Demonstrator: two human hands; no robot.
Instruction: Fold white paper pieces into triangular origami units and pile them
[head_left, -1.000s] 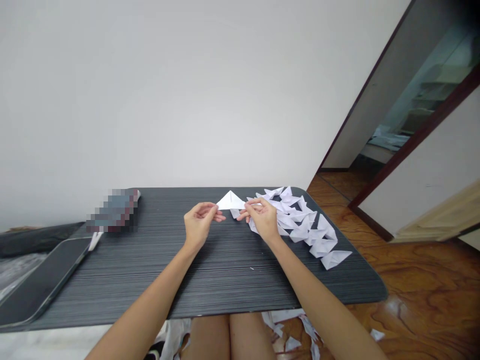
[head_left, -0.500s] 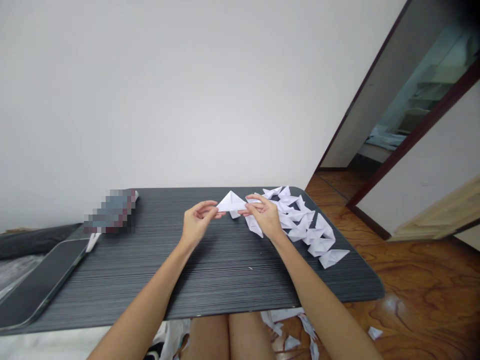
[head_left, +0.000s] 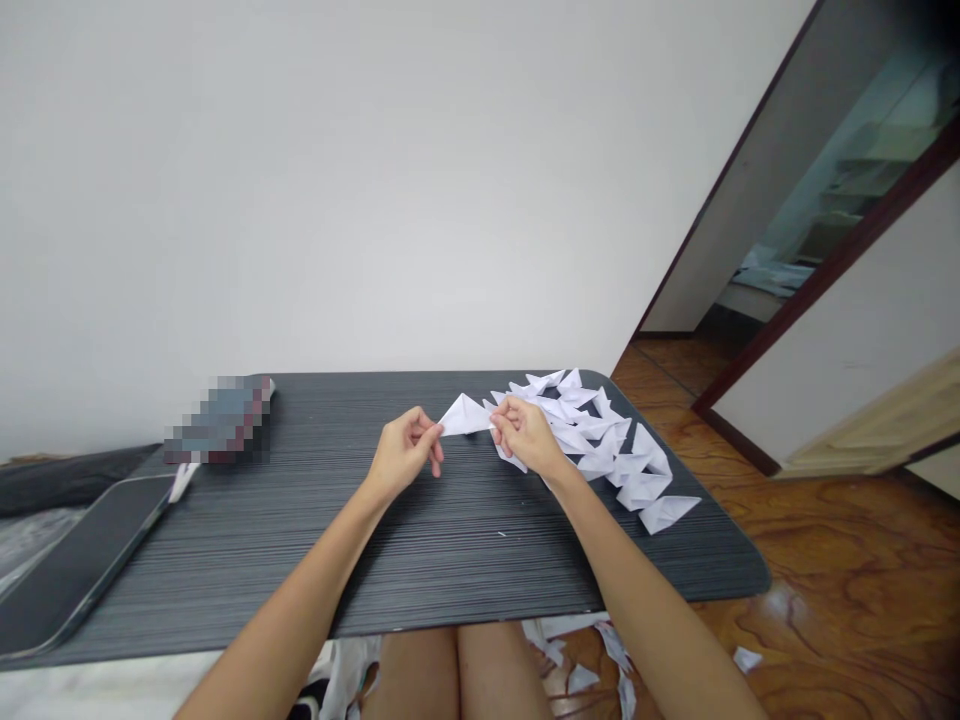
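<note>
A white folded paper [head_left: 464, 414], peaked at the top like a triangle, is held up over the dark table between my two hands. My left hand [head_left: 407, 447] pinches its left corner between thumb and finger. On the opposite side, my right hand [head_left: 523, 432] pinches the right corner, its fingers curled in. Just behind and to the right of my right hand lies a spread of several folded white paper pieces [head_left: 596, 428]; part of it is hidden by that hand.
The dark wood-grain table [head_left: 285, 560] stands against a white wall. At its left lie a phone-like dark slab [head_left: 90, 560] and a blurred-out object [head_left: 221, 420]. Paper scraps [head_left: 581, 680] lie on the floor below, with another scrap [head_left: 747, 659] at the right.
Both hands have shifted their hold on the folded paper, the fingers curling down to pinch its corners. The paper sits slightly lower. The spread of folded pieces looks the same.
</note>
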